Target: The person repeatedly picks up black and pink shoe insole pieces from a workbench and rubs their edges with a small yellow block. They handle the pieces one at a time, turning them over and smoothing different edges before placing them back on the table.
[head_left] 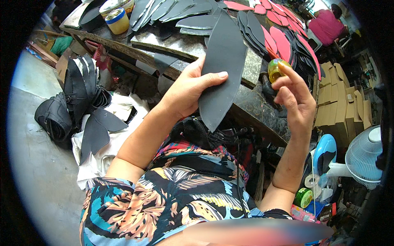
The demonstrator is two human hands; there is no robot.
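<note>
In my left hand [188,88] is a long black leaf-shaped sheet piece [223,69], tilted upright over the bench edge. The thumb lies across its face and the fingers are behind it, out of sight. My right hand [296,96] is raised to the right of the piece, its fingers bent and apart, with nothing seen between them. A small yellow-green round container [274,70] shows just beyond my right index fingertip; whether they touch I cannot tell.
On the bench [164,45] lie stacked black pieces [172,10], red pieces [281,41] and a blue-rimmed tub [117,21]. Black bundles [53,117] lie at left. Cartons [336,98] and a fan [365,156] stand at right. Another person [327,26] sits beyond.
</note>
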